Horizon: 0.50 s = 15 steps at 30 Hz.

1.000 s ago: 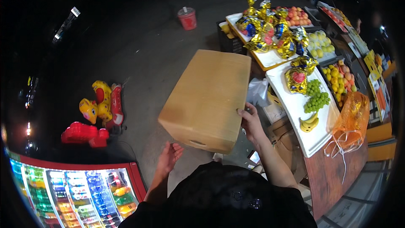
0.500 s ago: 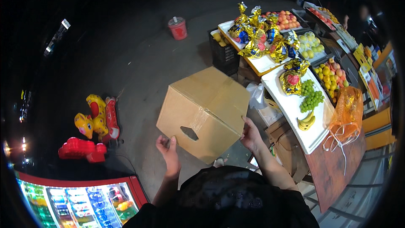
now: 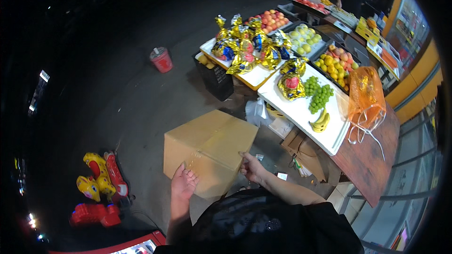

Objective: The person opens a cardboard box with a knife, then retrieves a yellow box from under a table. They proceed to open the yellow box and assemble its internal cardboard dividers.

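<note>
A brown cardboard box [image 3: 207, 141], its top flaps closed and a strip of clear tape across them, is in front of me, low down. My left hand [image 3: 184, 183] shows over its near left side, palm up, fingers loosely bent and nothing in them. Over the box's right edge is my right hand [image 3: 252, 167], fingers partly bent and the thumb side toward the box. Whether its fingertips touch the cardboard I cannot tell. The near lower part of the box is blurred and partly behind my hands.
To the right, a white foam tray [image 3: 294, 117] on a wooden table [image 3: 372, 178] bears green grapes [image 3: 318, 94], bananas [image 3: 320, 121] and a gold-wrapped bundle [image 3: 292, 84]. An orange mesh bag [image 3: 366, 94] lies beside it. A red bucket [image 3: 161, 60] and a yellow ride-on toy [image 3: 99, 176] stand left.
The view has swung right, so the stall sits further left. My hands have moved from the box's lower sides to over its near face, and the box's hand hole no longer shows.
</note>
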Motion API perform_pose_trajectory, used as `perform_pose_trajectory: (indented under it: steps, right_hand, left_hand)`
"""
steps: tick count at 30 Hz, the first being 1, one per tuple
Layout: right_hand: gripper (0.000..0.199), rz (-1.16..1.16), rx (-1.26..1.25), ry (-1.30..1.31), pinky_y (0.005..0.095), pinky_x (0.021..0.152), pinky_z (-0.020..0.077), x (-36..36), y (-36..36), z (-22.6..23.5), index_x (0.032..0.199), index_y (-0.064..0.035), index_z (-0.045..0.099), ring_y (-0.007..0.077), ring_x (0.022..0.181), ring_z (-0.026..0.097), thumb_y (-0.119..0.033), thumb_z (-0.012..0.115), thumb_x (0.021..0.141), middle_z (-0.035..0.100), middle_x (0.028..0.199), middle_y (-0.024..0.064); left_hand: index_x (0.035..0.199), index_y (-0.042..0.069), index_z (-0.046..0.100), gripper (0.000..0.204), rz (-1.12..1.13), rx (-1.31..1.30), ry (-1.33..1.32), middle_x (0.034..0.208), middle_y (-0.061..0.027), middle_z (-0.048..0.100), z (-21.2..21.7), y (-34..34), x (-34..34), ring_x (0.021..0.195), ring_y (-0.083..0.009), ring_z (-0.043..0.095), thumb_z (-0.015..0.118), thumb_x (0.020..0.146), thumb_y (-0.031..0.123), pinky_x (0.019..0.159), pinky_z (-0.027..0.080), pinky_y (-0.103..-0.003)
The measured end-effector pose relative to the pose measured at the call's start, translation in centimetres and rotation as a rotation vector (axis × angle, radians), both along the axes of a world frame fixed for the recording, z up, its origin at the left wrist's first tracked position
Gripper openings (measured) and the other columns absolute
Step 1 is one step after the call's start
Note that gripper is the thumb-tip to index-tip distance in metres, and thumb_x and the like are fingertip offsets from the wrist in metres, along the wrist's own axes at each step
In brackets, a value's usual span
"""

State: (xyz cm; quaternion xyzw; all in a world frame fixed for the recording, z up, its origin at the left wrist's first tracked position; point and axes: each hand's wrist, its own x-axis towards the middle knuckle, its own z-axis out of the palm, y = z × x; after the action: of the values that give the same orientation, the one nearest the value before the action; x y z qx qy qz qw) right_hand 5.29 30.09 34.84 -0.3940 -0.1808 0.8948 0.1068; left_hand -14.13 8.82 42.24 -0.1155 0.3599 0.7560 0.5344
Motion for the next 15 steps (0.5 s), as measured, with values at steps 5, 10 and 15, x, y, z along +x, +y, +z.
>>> perform_pose_trajectory:
  steps: [5,10,15]
  right_hand:
    - [0.032,0.109,-0.055,-0.031,0.0234,0.045,0.0267,0.2,1.3,1.1,0.093,-0.0118,0.05,0.0089,0.051,0.033,-0.04,0.064,0.088,0.042,0.066,-0.0008]
    - [0.031,0.502,0.22,-0.156,0.0216,0.051,0.0407,1.4,6.3,0.6,0.104,-0.0069,0.056,0.0087,0.058,0.049,-0.034,0.061,0.091,0.055,0.08,0.0031]
    - [0.027,0.533,0.536,-0.15,0.0237,0.058,0.0479,2.2,13.3,-4.6,0.11,-0.0031,0.06,0.0095,0.068,0.058,-0.022,0.06,0.091,0.062,0.091,0.0027]
  left_hand:
    - [0.088,0.012,0.06,0.019,0.103,-0.134,0.198,0.08,-0.0021,0.061,-1.0,3.4,-0.5,0.083,-0.0148,0.059,0.065,0.091,0.03,0.075,0.05,-0.032]
    - [0.112,0.01,0.061,0.03,0.117,-0.25,0.273,0.107,-0.0041,0.064,2.4,8.4,1.8,0.1,-0.0193,0.061,0.065,0.09,0.029,0.086,0.051,-0.035]
    - [0.125,0.009,0.056,0.04,0.136,-0.365,0.265,0.124,-0.0035,0.059,0.6,11.6,0.4,0.118,-0.0215,0.053,0.065,0.091,0.027,0.1,0.042,-0.038]
